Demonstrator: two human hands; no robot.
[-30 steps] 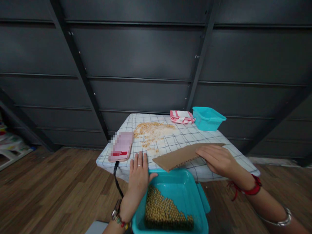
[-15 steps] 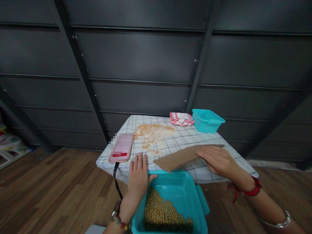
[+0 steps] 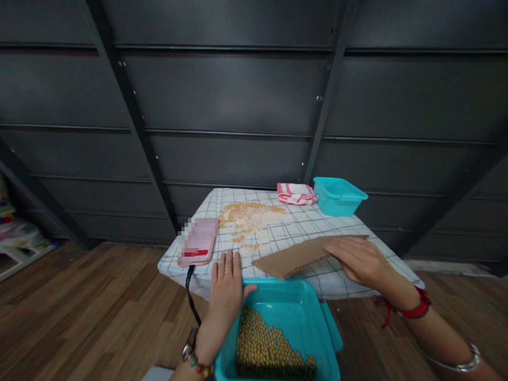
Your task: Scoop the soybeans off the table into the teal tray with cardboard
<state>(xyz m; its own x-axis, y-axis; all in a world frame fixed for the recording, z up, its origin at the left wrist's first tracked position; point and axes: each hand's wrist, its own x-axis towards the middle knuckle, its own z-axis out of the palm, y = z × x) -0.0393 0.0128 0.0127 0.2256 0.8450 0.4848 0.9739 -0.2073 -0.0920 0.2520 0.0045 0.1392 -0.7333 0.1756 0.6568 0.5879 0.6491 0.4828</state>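
Note:
My right hand grips a flat piece of brown cardboard over the near right part of the table. The cardboard's left end lies just beyond the far rim of a turquoise plastic container. Inside that container, yellow-green soybeans are heaped toward the near left. My left hand rests with outstretched fingers on the cloth at the table's front edge, its thumb at the container's far left rim. Beyond it, tan soybeans and pale grains lie spread on the checked tablecloth.
At the left of the table lies a pink phone with a black strap hanging down. A folded red-and-white cloth and a smaller turquoise basket stand at the back right. A dark panelled wall rises behind the table.
The right hand and the cardboard have shifted very slightly to the right in the picture. The left hand, container and spread beans look nearly unchanged.

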